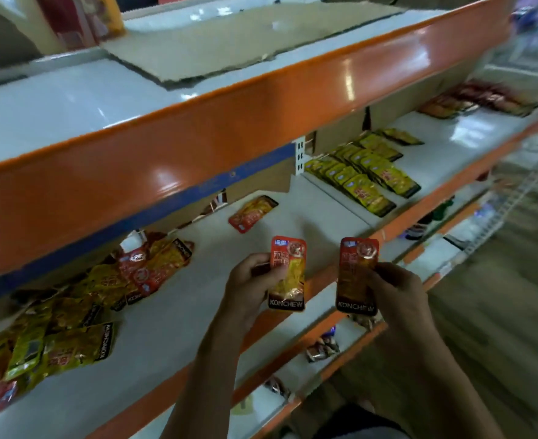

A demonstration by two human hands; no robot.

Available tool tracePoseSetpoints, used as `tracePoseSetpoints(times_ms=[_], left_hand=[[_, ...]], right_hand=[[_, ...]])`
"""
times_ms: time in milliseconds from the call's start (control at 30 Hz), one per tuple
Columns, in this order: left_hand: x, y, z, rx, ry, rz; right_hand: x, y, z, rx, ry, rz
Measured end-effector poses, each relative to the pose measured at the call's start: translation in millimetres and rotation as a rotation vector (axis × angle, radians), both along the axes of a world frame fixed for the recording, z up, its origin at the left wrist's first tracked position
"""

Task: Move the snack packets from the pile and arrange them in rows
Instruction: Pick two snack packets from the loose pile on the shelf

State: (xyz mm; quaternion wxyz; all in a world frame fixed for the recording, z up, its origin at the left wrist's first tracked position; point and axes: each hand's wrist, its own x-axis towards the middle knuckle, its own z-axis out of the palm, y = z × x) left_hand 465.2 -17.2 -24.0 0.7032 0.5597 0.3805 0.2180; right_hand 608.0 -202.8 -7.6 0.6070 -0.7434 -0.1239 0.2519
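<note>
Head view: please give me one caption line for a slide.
Each hand, left and right, holds one red snack packet above the shelf, between pile and rows.

pile [71, 299]: jumbled, shelf left | yellow rows [362, 172]: right | two red packets [288, 274]: upright, held

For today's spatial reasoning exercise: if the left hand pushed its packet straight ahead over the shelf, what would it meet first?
Probably the lone red packet lying on the shelf beyond the left hand; depth is uncertain.

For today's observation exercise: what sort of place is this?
Most likely a shop aisle: tiered orange-edged shelving, yellow packets laid in rows, and a loose snack pile being sorted.
</note>
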Motion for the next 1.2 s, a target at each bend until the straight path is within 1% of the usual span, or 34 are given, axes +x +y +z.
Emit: tracePoseSetpoints(times_ms=[233,433,500,667,733,900,1067,1200], left_hand=[[66.8,-38.0,2.3,0.015,-0.034,-0.098],[147.4,-83.6,10.3,-0.038,-0.062,-0.184],[177.6,-100.9,11.7,-0.049,-0.075,-0.211],[244.3,-142.4,12.2,-0.056,-0.091,-0.253],[266.3,-156.3,13.7,-0.066,-0.097,-0.245],[319.3,-184.2,17.1,-0.103,-0.124,-0.201],[368.0,-194.5,18.4,-0.047,-0.087,-0.238],[408.8,-194.0,17.6,-0.103,-0.095,-0.192]], right_hand=[[44.8,-49.4,-11.4,-0.038,0.008,-0.124],[106.5,-97.8,-9.9,0.027,0.082,-0.281],[131.3,-116.6,-9.2,0.010,0.050,-0.274],[192.1,-154.5,0.9,-0.111,-0.102,-0.272],[214.6,-166.3,6.1,-0.132,-0.133,-0.252],[265.5,-194.3,5.2,-0.110,-0.068,-0.251],[312.3,-207.2,4.9,-0.064,-0.033,-0.297],[348.3,-208.0,4.2,-0.027,-0.017,-0.314]])
